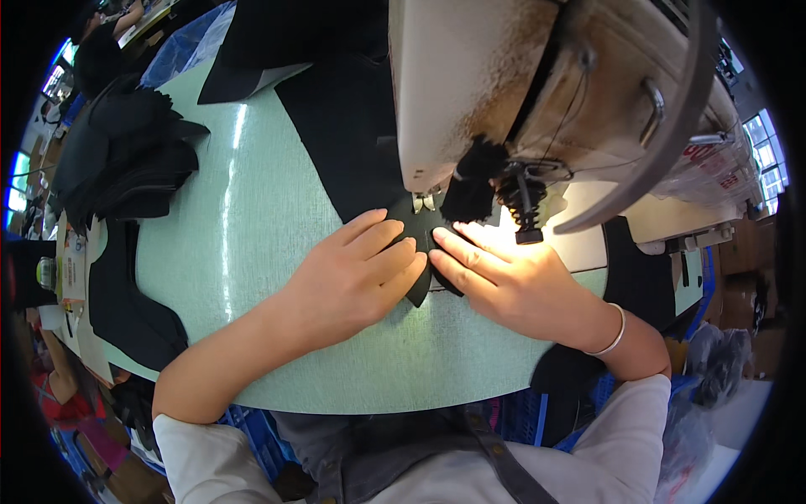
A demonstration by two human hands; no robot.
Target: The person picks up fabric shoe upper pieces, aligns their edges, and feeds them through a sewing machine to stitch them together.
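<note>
Black fabric point(344, 143) stretches from the far side of the table to the presser foot point(424, 202) of a sewing machine point(470, 76). My left hand point(357, 269) lies on the fabric just left of the foot, its fingers stretched forward and flat. To the right, my right hand point(504, 273) rests with outstretched fingers on the cloth's near end, under the machine's lamp light. Between the hands the fabric ends in pointed tips. The needle itself is too small to make out.
A thick stack of black cut pieces point(130, 151) sits at the far left of the pale green table point(252, 210). More black pieces hang over the left edge point(126, 294) and lie at the right point(638, 273). A curved grey bar point(663, 160) and thread tensioner point(525, 202) stand above my right hand.
</note>
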